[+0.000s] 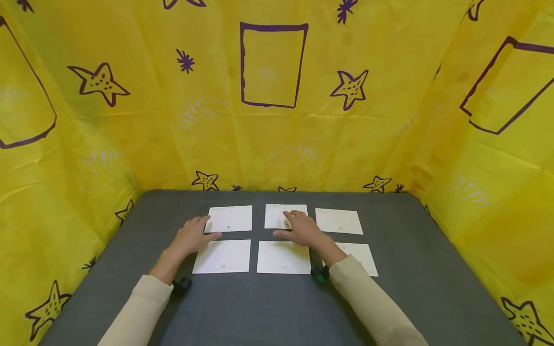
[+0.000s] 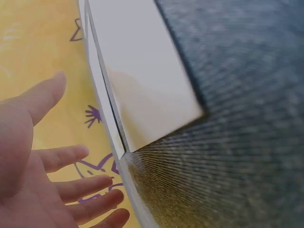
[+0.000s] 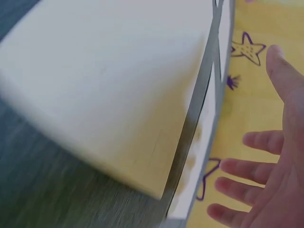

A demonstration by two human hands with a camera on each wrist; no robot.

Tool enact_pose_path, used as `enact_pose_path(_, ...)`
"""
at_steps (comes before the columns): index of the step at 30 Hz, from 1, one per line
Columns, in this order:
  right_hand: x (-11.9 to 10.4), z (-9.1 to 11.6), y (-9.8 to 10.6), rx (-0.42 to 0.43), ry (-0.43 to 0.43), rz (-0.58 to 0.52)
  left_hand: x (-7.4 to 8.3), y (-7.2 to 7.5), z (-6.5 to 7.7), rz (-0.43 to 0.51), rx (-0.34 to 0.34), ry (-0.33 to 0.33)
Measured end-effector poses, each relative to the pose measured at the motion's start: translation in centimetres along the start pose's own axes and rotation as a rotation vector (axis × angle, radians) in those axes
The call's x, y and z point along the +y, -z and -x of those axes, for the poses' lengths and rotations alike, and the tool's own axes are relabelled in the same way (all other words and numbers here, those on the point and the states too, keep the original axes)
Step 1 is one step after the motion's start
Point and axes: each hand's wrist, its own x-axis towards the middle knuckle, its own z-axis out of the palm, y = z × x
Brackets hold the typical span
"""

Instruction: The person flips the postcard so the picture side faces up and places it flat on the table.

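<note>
White paper cards lie in two rows of three on a dark grey table. My left hand (image 1: 189, 236) is at the left edge of the far-left card (image 1: 231, 217), its thumb over the corner of the near-left card (image 1: 222, 259). In the left wrist view its fingers (image 2: 85, 189) are spread, holding nothing. Over the lower right part of the far-middle card (image 1: 273, 214), which bears faint marks, reaches my right hand (image 1: 303, 229). The near-middle card (image 1: 283, 259) lies below it. The right wrist view shows that hand's fingers extended and nothing held; whether either hand touches paper I cannot tell.
The far-right card (image 1: 339, 221) and near-right card (image 1: 361, 257) lie to the right, the latter partly behind my right forearm. Yellow cloth (image 1: 277, 134) with purple starfish drawings encloses the back and sides of the table (image 1: 259, 312). Each wrist carries a small dark device (image 1: 183, 284).
</note>
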Motion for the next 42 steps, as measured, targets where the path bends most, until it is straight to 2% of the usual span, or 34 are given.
enact_pose_path(5,-1.6,-1.5,-0.3,-0.049,0.009,0.001,0.0,0.2,-0.5,-0.001,-0.009,0.001)
enact_pose_path(9,-2.9,-2.7,-0.5,-0.083,0.02,0.048,0.1,0.2,-0.8,-0.003,-0.017,-0.001)
enact_pose_path(23,-5.4,-5.5,-2.1,-0.096,0.055,0.107,0.6,0.5,-1.1,-0.002,-0.049,0.04)
enact_pose_path(34,-7.1,-6.2,-3.5,-0.092,0.05,0.107,0.5,0.2,-1.3,-0.006,-0.051,0.066)
enact_pose_path(42,-7.7,-6.8,-4.2,-0.081,0.046,0.075,0.4,0.1,-1.7,0.043,-0.034,0.062)
